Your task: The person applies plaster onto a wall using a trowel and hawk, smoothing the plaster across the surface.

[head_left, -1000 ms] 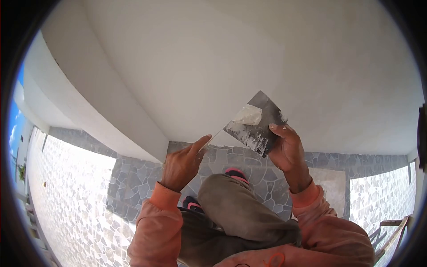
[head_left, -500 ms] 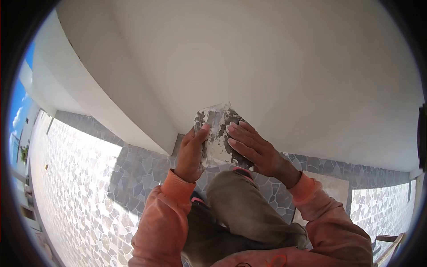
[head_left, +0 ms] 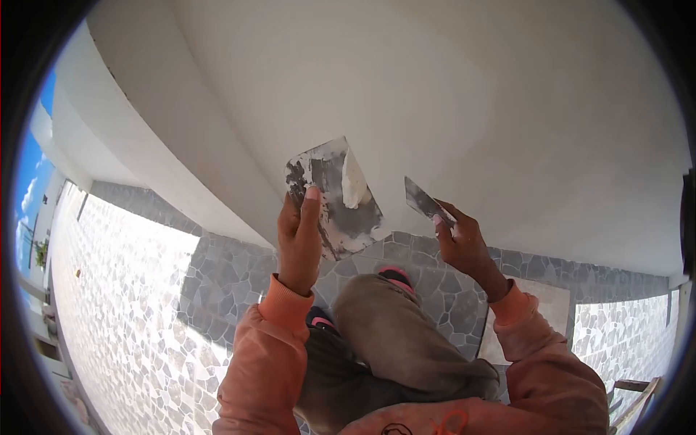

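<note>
My left hand (head_left: 301,235) is closed around one edge of a wide, flat putty scraper (head_left: 335,210), thumb on top. Grey and white smears cover its face, and a ridge of off-white putty (head_left: 352,181) lies along its right side. In my right hand (head_left: 464,243) is a smaller putty scraper (head_left: 422,200), gripped between thumb and fingers, its blade pointing up and left. The two scrapers are apart, both held in front of a white wall (head_left: 406,87). Fingers of both hands are partly hidden behind the blades.
A curved white wall edge (head_left: 159,152) runs along the left. Below lies grey stone-patterned paving (head_left: 225,283), sunlit at left and right. A pale flat slab (head_left: 533,312) is on the floor by my right arm, and wooden pieces (head_left: 632,386) are at lower right.
My hands have moved apart. The right hand has come off the wide scraper's face to the right, and its smaller scraper now shows. The wide scraper has risen left; a putty ridge is visible on it.
</note>
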